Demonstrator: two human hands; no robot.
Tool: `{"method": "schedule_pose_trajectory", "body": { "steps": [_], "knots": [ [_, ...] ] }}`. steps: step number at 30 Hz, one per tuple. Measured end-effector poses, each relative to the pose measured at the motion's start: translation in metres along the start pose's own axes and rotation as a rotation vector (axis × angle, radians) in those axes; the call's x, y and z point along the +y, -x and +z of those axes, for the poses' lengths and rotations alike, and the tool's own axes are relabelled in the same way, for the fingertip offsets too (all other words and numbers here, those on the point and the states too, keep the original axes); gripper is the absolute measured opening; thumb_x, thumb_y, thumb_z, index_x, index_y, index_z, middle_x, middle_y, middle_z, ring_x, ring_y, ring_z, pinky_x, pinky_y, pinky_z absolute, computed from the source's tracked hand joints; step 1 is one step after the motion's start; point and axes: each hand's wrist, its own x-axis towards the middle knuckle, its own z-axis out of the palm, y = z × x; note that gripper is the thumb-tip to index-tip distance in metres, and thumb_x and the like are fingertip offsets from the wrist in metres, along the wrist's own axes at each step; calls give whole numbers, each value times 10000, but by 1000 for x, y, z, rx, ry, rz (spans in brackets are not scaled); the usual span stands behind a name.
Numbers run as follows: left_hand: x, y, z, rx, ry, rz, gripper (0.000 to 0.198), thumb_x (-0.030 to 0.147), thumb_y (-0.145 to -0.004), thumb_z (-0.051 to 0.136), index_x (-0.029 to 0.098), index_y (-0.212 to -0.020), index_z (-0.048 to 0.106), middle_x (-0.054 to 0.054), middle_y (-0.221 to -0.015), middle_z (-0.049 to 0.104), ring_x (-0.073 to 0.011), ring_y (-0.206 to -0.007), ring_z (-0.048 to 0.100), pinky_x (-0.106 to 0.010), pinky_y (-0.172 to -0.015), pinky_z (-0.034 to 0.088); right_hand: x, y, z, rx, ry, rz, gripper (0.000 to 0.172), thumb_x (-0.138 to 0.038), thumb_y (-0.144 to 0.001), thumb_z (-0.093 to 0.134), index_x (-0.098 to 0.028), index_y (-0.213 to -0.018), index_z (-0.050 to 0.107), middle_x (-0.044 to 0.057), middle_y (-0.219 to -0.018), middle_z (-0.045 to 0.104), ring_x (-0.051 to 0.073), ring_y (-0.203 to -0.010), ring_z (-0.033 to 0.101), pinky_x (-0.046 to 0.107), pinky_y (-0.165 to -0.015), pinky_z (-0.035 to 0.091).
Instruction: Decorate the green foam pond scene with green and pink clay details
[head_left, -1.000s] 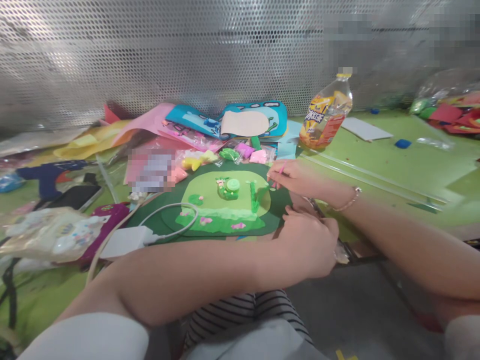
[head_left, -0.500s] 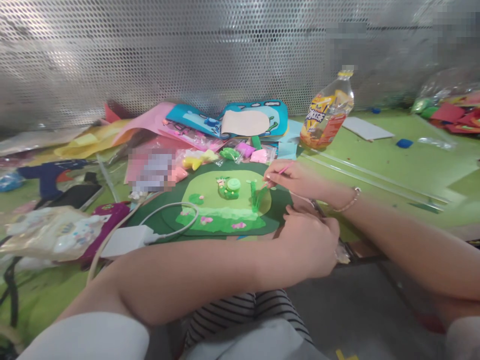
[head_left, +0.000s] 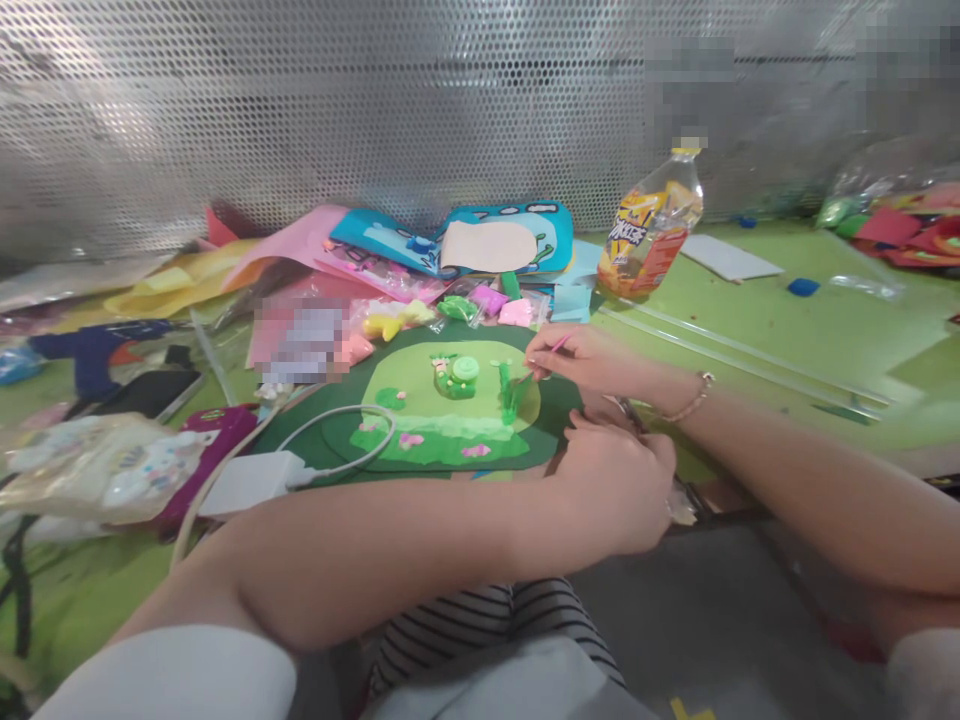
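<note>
My right hand (head_left: 571,358) is closed around a thin pink modelling tool (head_left: 559,343). Its tip end is at the green clay stalks (head_left: 511,393) on the right part of a green craft board (head_left: 300,430). My left hand (head_left: 619,482) lies at the board's lower right edge with curled fingers gripping it; most of the fingers are hidden from view. On the board's light green middle sits a clay snail-like figure (head_left: 460,374) with a round green shell. Pink clay bits (head_left: 475,451) dot the green strip below.
Clay packets (head_left: 459,307) lie behind the board, below blue craft sheets (head_left: 510,222). A drink bottle (head_left: 651,230) stands back right, near clear rods (head_left: 750,360). On the left are a white charger (head_left: 251,483) with cable, a phone (head_left: 150,395) and a plastic bag (head_left: 105,465).
My right hand has shifted slightly, and the pink tool in it stands at a somewhat different angle by the green stalks. The left hand stays in place at the board's edge.
</note>
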Motion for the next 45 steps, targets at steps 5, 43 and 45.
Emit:
{"method": "schedule_pose_trajectory", "body": {
  "steps": [5, 43, 45],
  "knots": [
    [0, 0, 1, 0, -9, 0, 459, 369, -804, 467, 23, -1105, 461, -387, -1099, 523, -490, -995, 553, -433, -569, 488, -1, 0, 0, -26, -46, 6, 193, -315, -854, 462, -199, -795, 605, 23, -776, 673, 135, -734, 628, 264, -701, 495],
    [0, 0, 0, 3, -28, 20, 428, 330, -813, 439, 5, -1091, 463, -403, -1074, 521, -504, -985, 548, -472, -603, 493, 11, -1, -10, 168, 5, 175, 271, -354, -897, 416, -183, -724, 535, 4, -617, 616, 107, -501, 591, 224, -505, 436],
    [0, 0, 1, 16, -32, 21, 436, 345, -818, 436, 4, -1089, 460, -403, -1070, 524, -499, -983, 553, -474, -602, 492, 4, 0, -13, 139, 128, 192, 295, -325, -906, 383, -182, -701, 540, -8, -559, 563, 98, -455, 538, 229, -494, 391]
  ]
}}
